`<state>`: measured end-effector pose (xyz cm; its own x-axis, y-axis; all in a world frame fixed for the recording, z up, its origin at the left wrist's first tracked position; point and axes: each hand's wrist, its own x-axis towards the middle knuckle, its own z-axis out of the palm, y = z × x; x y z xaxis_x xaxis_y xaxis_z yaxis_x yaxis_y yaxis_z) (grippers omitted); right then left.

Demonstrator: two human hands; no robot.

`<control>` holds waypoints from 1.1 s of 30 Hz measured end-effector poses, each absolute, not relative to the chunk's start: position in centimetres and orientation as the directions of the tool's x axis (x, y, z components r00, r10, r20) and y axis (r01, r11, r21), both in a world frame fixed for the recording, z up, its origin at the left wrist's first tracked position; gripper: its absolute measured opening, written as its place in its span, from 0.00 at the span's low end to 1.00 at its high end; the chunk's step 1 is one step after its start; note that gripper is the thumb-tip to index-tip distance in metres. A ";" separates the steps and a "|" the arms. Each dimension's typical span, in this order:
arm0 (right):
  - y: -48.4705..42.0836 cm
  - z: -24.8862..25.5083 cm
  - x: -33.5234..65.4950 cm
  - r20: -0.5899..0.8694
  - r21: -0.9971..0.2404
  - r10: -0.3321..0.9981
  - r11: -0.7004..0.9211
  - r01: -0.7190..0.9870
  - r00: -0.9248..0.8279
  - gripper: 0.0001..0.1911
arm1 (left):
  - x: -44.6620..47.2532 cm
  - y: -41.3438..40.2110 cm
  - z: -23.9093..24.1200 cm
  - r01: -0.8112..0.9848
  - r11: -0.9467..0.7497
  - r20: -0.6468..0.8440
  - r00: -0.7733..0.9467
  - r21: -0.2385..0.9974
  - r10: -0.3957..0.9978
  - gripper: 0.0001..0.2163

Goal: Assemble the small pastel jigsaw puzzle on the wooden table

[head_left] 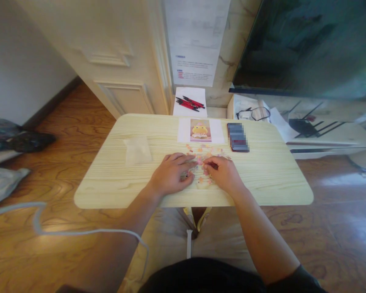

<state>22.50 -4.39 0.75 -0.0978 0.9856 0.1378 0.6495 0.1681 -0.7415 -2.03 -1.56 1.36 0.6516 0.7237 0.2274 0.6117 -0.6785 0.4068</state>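
Pink-orange pieces scattered toward near edge of counter, any joins indiscernible. Left hand splayed among them; right hand curled, can't tell if gripping.

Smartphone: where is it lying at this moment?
In the head view, the smartphone lies on the table, right of the printed cartoon picture, beyond the right hand.

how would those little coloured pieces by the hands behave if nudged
The coloured pieces look small and flat, so they would probably slide rather than roll. Their size suggests they are light. Scattered near the left hand and right hand, they would likely shift separately.
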 end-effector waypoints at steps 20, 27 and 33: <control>-6.3 0.4 23.0 0.409 -0.582 0.910 0.322 0.747 -0.073 0.11 | -2.1 -1.4 1.3 0.574 -0.666 0.276 0.622 0.476 0.733 0.23; -6.4 0.5 22.1 0.405 -0.434 0.912 0.258 0.863 -0.069 0.06 | -2.2 -1.4 1.1 0.582 -0.668 0.301 0.606 0.463 0.736 0.20; -6.3 0.2 21.8 0.376 -0.357 0.922 0.232 0.905 -0.089 0.09 | -2.1 -1.3 1.1 0.585 -0.688 0.278 0.639 0.430 0.717 0.17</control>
<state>21.76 -6.28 0.23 -0.0887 0.9224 0.3759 0.9047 0.2325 -0.3571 -2.15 -1.33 1.12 0.6392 0.7172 0.2778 0.5851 -0.6878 0.4295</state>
